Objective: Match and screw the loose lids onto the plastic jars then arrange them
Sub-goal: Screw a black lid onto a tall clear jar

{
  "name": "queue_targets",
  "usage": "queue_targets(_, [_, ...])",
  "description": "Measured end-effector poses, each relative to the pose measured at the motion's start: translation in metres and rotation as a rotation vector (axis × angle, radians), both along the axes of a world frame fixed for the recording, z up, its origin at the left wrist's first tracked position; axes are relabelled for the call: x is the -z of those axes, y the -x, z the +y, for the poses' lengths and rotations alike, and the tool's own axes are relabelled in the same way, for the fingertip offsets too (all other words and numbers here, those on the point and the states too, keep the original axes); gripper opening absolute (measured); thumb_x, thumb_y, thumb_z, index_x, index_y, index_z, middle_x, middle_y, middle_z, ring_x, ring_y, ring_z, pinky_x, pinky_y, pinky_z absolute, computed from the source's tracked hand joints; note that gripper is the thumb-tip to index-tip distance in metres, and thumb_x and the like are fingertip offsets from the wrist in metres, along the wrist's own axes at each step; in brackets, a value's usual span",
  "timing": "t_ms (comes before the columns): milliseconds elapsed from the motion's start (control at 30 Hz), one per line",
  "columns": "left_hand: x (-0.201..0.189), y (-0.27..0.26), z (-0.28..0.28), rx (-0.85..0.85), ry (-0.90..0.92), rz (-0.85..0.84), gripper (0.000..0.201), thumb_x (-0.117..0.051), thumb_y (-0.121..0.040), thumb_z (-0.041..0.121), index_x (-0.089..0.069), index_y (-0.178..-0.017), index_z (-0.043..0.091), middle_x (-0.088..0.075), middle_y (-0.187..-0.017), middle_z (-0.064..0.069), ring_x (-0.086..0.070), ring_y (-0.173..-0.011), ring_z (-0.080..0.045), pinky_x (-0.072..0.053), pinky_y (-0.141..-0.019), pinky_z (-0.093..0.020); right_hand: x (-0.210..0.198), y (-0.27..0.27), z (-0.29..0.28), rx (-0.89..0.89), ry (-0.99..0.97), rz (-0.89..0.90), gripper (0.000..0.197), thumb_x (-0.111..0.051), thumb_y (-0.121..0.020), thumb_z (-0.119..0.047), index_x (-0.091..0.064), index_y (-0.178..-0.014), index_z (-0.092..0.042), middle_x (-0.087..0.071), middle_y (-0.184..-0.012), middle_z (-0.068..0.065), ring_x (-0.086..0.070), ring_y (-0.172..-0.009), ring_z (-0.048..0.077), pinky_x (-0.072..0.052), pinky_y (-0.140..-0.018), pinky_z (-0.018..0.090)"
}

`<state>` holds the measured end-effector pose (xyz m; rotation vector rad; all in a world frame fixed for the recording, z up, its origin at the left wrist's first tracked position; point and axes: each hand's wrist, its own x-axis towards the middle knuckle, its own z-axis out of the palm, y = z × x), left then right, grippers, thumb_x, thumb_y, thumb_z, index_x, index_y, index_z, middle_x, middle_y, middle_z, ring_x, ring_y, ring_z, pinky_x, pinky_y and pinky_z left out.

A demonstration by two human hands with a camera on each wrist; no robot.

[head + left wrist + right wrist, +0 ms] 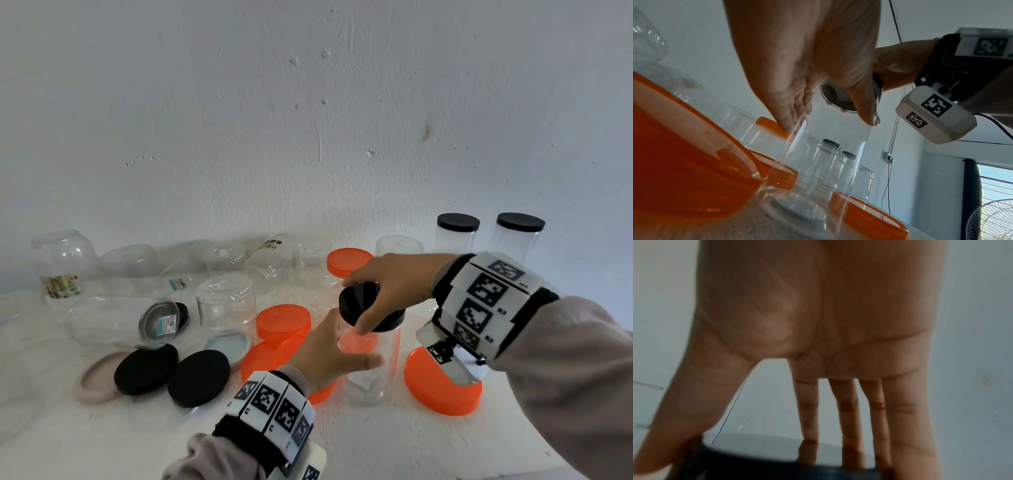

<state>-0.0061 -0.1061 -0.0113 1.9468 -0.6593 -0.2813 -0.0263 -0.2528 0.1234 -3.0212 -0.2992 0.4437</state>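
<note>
The person wears a pale grey-beige top; the left sleeve [219, 455] and the right sleeve [575, 370] both end in a ribbed cuff. Each wrist carries a black strap [239, 435] with a row of white blocks, and each block has a black square code. On the right band [486, 301] small labels like R2 and R3 are printed. A white camera box [935, 113] with two codes hangs under the right wrist, and a thin black cable [999, 125] leaves it toward 4 o'clock.

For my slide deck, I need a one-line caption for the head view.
Right hand sets a black lid on a clear jar steadied by the left hand.
</note>
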Motion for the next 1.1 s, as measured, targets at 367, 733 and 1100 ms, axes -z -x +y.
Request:
queue_targets(367, [-0.001,0.001,0.000,-0.011,-0.012,-0.016,0.091,-0.081,-0.068,0.044,-0.028,-0.141,0.029,-0.044,-0.140,0.009,-0.040,-0.125,-0.006,-0.035,-0.107,-0.027,0.004,-0.002,0.001,-0.015,-0.005,0.021,0.083,-0.075,-0.069,-0.054,-0.033,-0.141,-0.044,-0.035,-0.121,-0.016,-0.038,-0.121,0.013,-0.040,-0.102,0.038])
queue_targets(733, [0.002,-0.002,0.000,-0.006,0.007,-0.008,0.080,-0.081,-0.070,0.042,-0.032,-0.133,0.036,-0.047,-0.127,0.017,-0.044,-0.119,-0.006,-0.037,-0.099,-0.024,0.012,0.007,0.000,-0.055,-0.005,-0.121,0.064,-0.061,-0.074,-0.069,-0.054,-0.123,-0.029,-0.050,-0.106,-0.007,-0.052,-0.099,0.015,-0.049,-0.088,0.036])
queue_targets(1100, [0.001,-0.003,-0.001,0.006,-0.020,-0.041,0.082,-0.080,-0.070,0.044,-0.033,-0.136,0.031,-0.047,-0.135,0.010,-0.043,-0.125,-0.009,-0.037,-0.104,-0.030,0.046,0.018,-0.009,-0.008,-0.102,-0.275,0.068,-0.042,-0.085,-0.068,-0.029,-0.144,-0.036,-0.037,-0.130,-0.001,-0.031,-0.114,0.018,-0.039,-0.097,0.038])
